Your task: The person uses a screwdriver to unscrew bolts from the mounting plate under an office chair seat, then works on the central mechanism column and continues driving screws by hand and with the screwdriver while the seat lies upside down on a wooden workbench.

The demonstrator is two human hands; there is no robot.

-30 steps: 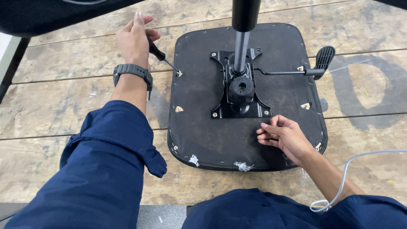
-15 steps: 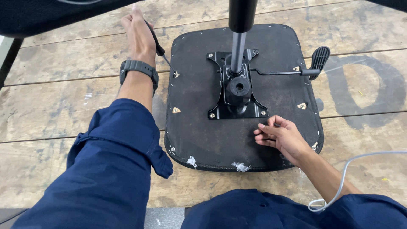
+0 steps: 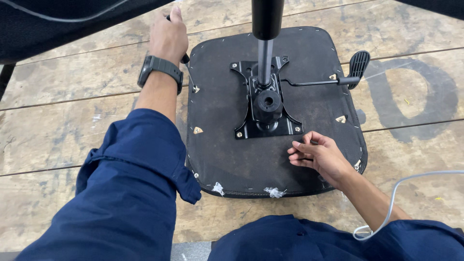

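head view looked down on one upturned chair seat [image 3: 232, 145], a rounded black slab covered in matte fabric with small staples along its edge, lying flat on a worn wooden floor [image 3: 58, 130] of wide, scuffed planks. one black metal plate [image 3: 265, 104] was bolted at the seat's middle, and one smooth steel post [image 3: 264, 60] rose from it under a thicker black tube. one thin lever [image 3: 319, 81] ran out to the right and ended in a ribbed plastic paddle. three small brass-coloured brackets showed on the fabric, and two scraps of clear wrap [image 3: 275, 192] clung to the near edge.

left hand [image 3: 168, 36], with one dark watch [image 3: 160, 67] on its wrist, was closed around the black handle of a screwdriver [image 3: 186, 65] just beside the seat's left edge. right hand [image 3: 319, 155] rested on the seat near the plate, fingers curled narrow; whether they pinched anything could not be told. one pale cable [image 3: 396, 193] curved past the blue right sleeve.
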